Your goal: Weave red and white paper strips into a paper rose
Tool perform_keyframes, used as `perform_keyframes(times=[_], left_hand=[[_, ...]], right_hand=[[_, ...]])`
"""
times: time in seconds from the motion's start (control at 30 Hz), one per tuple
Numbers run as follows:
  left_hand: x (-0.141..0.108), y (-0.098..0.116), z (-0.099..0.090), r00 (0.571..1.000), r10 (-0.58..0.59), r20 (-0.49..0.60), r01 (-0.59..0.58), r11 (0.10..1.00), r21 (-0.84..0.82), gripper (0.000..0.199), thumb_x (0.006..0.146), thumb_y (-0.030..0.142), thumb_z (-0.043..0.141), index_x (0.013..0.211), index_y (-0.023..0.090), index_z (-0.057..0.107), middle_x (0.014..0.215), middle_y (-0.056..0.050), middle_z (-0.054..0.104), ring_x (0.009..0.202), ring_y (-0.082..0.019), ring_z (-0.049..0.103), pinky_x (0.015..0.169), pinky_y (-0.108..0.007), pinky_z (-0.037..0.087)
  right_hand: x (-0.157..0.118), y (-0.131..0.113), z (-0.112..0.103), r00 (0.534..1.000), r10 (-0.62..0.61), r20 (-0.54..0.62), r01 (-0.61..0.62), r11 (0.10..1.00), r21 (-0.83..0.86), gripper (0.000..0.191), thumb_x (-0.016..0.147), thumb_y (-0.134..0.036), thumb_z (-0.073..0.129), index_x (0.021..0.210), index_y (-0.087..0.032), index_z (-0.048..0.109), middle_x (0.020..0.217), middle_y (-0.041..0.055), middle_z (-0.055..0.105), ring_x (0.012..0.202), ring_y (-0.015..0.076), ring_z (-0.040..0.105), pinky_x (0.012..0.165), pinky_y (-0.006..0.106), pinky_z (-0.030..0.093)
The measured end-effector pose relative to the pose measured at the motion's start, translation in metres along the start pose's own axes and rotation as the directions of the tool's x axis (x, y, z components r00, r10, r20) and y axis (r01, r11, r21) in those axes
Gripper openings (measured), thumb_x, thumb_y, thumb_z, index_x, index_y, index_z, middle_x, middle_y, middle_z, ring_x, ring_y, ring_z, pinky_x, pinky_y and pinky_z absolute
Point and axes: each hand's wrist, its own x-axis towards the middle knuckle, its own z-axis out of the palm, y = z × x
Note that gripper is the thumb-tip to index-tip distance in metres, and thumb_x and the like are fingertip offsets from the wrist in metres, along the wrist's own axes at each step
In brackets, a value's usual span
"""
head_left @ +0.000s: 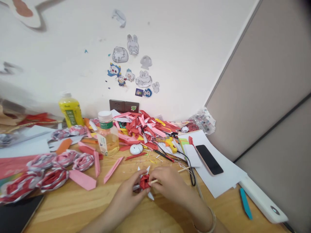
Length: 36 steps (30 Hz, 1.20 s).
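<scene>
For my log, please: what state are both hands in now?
Left hand: closed, holding the folded red paper piece.
Right hand: closed, holding the thin stick.

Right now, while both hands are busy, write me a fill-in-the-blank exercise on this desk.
1. The left hand holds a folded-paper piece, ____ with white points, and the right hand holds a wooden stick.
2. The smartphone lies on white ____.
3. Seen from the camera, the yellow hot-glue gun lies to the smartphone's ____.

Missing words: red; paper; left.
</scene>
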Motion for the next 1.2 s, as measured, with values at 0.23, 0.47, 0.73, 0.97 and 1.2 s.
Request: perform_keyframes(times=[0.23, 0.47, 0.73, 0.97, 1.2], left_hand=[[-0.0012, -0.0011, -0.0003, 1.000, 0.002, 0.003, -0.002, 1.000, 0.014, 0.043, 0.073, 0.022, 0.059, 0.115, 0.018, 0.049, 0.109, -0.007, 0.067, 0.098, -0.022, 0.064, 0.086, -0.033, 0.052], [0.0004, -0.0010, 0.0006, 1.000, 0.008, -0.015, -0.008, 1.000, 0.023, 0.045, 0.070, 0.022, 0.060, 0.115, 0.017, 0.051, 0.104, -0.006, 0.068, 0.095, -0.021, 0.065, 0.083, -0.030, 0.053], [-0.0011, -0.0038, 0.0004, 0.999, 0.032, 0.015, -0.033, 0.998, 0.058, 0.046, 0.073, 0.021, 0.060, 0.118, 0.019, 0.049, 0.109, -0.006, 0.067, 0.096, -0.021, 0.065, 0.087, -0.031, 0.052], [0.0003, -0.0041, 0.0001, 1.000, 0.026, -0.015, -0.025, 0.999, 0.040, 0.044, 0.072, 0.024, 0.061, 0.114, 0.019, 0.051, 0.108, -0.007, 0.067, 0.097, -0.022, 0.065, 0.085, -0.033, 0.053], [0.0000, -0.0039, -0.0002, 1.000, 0.021, -0.007, -0.021, 0.999, 0.040, 0.044, 0.072, 0.022, 0.060, 0.115, 0.020, 0.050, 0.106, -0.007, 0.067, 0.096, -0.022, 0.064, 0.087, -0.035, 0.052]], right_hand=[[-0.0002, 0.0005, 0.0000, 1.000, 0.014, 0.023, -0.015, 1.000, 0.025, 0.013, 0.077, -0.009, 0.055, 0.076, -0.017, 0.064, 0.076, 0.0004, 0.066, 0.071, 0.0122, 0.058, 0.064, 0.019, 0.036], [-0.0003, -0.0002, -0.0019, 0.999, 0.013, 0.047, -0.014, 1.000, 0.017, 0.014, 0.079, -0.010, 0.053, 0.076, -0.017, 0.065, 0.076, 0.0004, 0.066, 0.070, 0.0120, 0.057, 0.063, 0.019, 0.036], [-0.0003, 0.0018, 0.0000, 0.998, 0.043, 0.050, -0.042, 0.999, -0.010, 0.009, 0.077, -0.014, 0.057, 0.072, -0.017, 0.064, 0.072, 0.0000, 0.065, 0.066, 0.0120, 0.056, 0.058, 0.020, 0.032], [-0.0023, -0.0005, -0.0038, 0.996, 0.013, 0.083, -0.018, 0.998, 0.057, 0.014, 0.077, -0.011, 0.052, 0.072, -0.018, 0.064, 0.075, -0.0013, 0.065, 0.069, 0.0109, 0.056, 0.062, 0.019, 0.033], [-0.0006, 0.0024, -0.0028, 0.996, 0.004, 0.090, -0.010, 0.997, 0.072, 0.020, 0.078, -0.009, 0.048, 0.074, -0.018, 0.066, 0.074, -0.0013, 0.065, 0.069, 0.0109, 0.055, 0.062, 0.019, 0.034]])
